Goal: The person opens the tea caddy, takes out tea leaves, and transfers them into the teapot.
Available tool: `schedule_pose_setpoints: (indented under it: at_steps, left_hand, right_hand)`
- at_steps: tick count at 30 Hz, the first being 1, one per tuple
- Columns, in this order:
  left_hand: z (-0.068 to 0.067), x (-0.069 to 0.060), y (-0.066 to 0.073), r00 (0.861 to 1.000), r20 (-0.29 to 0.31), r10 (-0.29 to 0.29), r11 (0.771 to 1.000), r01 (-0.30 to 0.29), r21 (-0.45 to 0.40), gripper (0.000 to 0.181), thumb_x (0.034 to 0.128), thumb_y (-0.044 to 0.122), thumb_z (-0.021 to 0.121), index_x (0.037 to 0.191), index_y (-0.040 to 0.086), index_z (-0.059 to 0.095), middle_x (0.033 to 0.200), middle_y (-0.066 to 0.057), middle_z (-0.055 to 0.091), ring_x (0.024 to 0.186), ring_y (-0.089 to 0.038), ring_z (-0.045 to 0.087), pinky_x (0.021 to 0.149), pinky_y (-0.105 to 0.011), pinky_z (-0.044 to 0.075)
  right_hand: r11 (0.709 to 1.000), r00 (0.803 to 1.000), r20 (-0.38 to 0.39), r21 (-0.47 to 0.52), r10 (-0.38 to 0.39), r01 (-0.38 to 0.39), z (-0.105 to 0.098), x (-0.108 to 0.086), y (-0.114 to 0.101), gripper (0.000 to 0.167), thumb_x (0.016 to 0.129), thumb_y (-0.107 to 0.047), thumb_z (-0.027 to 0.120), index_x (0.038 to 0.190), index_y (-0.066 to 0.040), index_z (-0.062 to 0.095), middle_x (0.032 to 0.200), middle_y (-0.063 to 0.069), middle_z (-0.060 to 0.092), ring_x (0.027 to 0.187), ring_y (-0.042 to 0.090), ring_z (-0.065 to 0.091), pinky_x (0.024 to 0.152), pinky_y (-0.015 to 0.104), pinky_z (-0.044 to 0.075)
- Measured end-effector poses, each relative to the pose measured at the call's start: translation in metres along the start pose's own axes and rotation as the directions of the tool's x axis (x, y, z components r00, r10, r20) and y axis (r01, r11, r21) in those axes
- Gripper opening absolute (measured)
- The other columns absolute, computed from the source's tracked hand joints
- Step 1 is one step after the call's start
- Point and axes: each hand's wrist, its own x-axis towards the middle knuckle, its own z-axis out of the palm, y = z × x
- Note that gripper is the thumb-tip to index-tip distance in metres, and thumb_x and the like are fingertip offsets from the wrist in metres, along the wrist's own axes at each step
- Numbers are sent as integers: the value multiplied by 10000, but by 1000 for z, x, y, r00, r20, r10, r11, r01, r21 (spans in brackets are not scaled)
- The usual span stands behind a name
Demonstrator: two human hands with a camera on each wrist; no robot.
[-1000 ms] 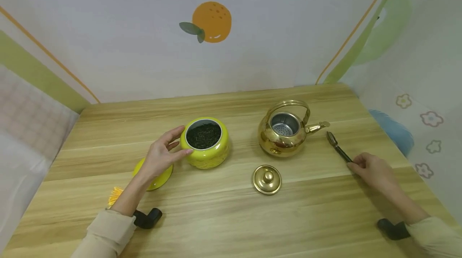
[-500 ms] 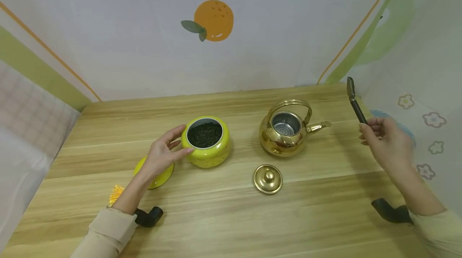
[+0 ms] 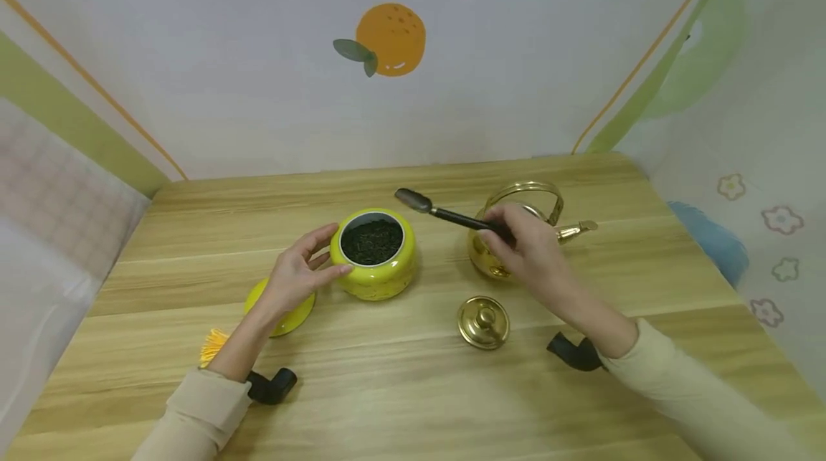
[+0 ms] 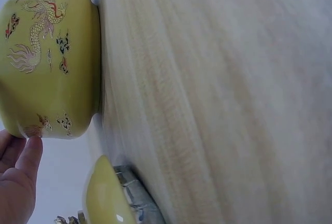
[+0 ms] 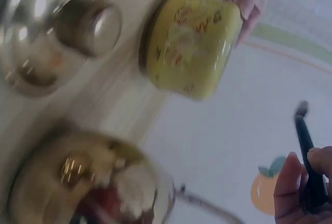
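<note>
A yellow tea jar [image 3: 384, 283], holding dark loose tea leaves [image 3: 372, 240], stands uncovered on the wooden table; its dragon pattern shows in the left wrist view. My left hand [image 3: 303, 271] touches the jar's left side, with extended fingers and the thumb toward the front. My right hand [image 3: 532, 249] pinches a tea scoop [image 3: 454, 218] by its black handle, the scoop's head pointing left, above and right of the jar's mouth. Behind this hand stands a golden teapot [image 3: 485, 258], partly hidden, its arched handle upright. The teapot's lid [image 3: 484, 322] lies in front of it.
The jar's yellow lid [image 3: 298, 316] lies on the table, partly behind my left forearm. An orange tassel [image 3: 211, 346] shows beside that forearm. Black wrist-worn pieces [image 3: 271, 387] sit near both cuffs. A printed cloth wall [image 3: 271, 88] rises behind the table [image 3: 387, 404].
My right hand lifted the tea scoop off the table's right side and swung it left, over the teapot toward the jar. My left hand has stayed at the jar.
</note>
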Motion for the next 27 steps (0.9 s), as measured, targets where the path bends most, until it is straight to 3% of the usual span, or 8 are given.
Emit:
schedule_pose_setpoints:
  at_steps: [4,11,17,27]
  left_hand:
    - [1,0,0,1000,1,7,1000,-7,1,724,794,85,751,1412,10,381,1455,-126,400,1339,-251,380,1030,-242,397]
    - [1,0,-2,1000,0,11,1000,-11,-7,724,797,78,746,1413,-1,374,1452,-144,397,1338,-270,379,1038,-258,392]
    - [1,0,-2,1000,2,12,1000,-12,-4,720,803,83,742,1414,-7,371,1457,-161,387,1345,-296,367,1045,-292,386]
    - [0,-1,-1,1000,4,-3,1000,3,-3,738,796,100,752,1420,10,368,1456,-130,395,1338,-258,381,1024,-227,397]
  right_hand:
    - [998,997,59,29,48,-50,24,8,-4,135,822,4,693,924,2,604,799,69,624,668,91,502,544,196,432]
    - [982,978,148,98,147,-163,51,15,-5,95,860,-63,671,918,-34,602,754,33,625,619,90,476,516,191,399]
    - [976,968,186,109,167,-189,63,17,-4,109,855,-84,683,918,-39,606,789,42,658,639,100,506,523,194,406]
    - [952,956,219,190,198,-240,75,23,-3,106,841,-36,687,913,-7,614,814,97,659,555,150,606,453,180,496]
